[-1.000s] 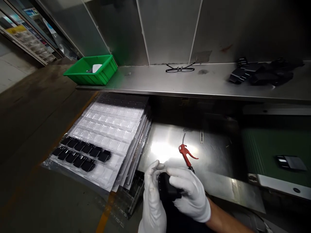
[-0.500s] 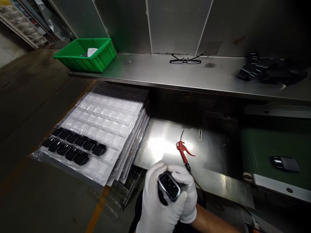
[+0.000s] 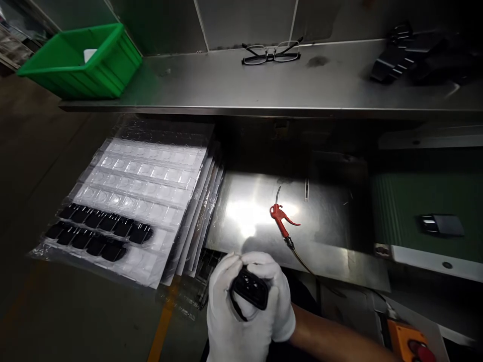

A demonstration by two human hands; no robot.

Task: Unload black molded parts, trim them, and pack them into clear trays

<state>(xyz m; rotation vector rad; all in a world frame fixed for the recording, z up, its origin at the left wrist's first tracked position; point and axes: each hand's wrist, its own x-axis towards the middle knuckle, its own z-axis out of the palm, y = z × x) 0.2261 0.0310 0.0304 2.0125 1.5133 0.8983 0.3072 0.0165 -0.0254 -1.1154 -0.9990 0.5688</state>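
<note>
Holding a small black plastic piece [image 3: 251,289] just above the lower edge of your view, you've got it gripped in both hands, and it's sitting between your gloved fingers. Your left hand [image 3: 228,317] cups it from below while your right hand [image 3: 277,296] wraps over the far side, both in white cotton gloves. Nothing's blocking your hands.

Just left of them is a stack of clear vacuum-formed blister trays [image 3: 147,186], with two rows of black parts [image 3: 100,229] nested along the near edge of the top tray. Right past your fingers, a red air blow gun [image 3: 281,218] lies on a scuffed steel plate [image 3: 309,236], its dark hose [image 3: 302,261] running down toward your right forearm [image 3: 332,334]. Over to the right, a green conveyor belt [image 3: 411,211] carries one black piece [image 3: 439,225], and an orange control box [image 3: 403,339] with a red button pokes in at the bottom corner.

Up top, a brushed stainless shelf [image 3: 226,85] holds a bright green plastic crate [image 3: 75,63], a pair of black-framed glasses [image 3: 270,53] and a heap of black parts [image 3: 411,60]. Below all that, the dark concrete floor [image 3: 49,151] has a yellow painted line [image 3: 162,327] running across it.
</note>
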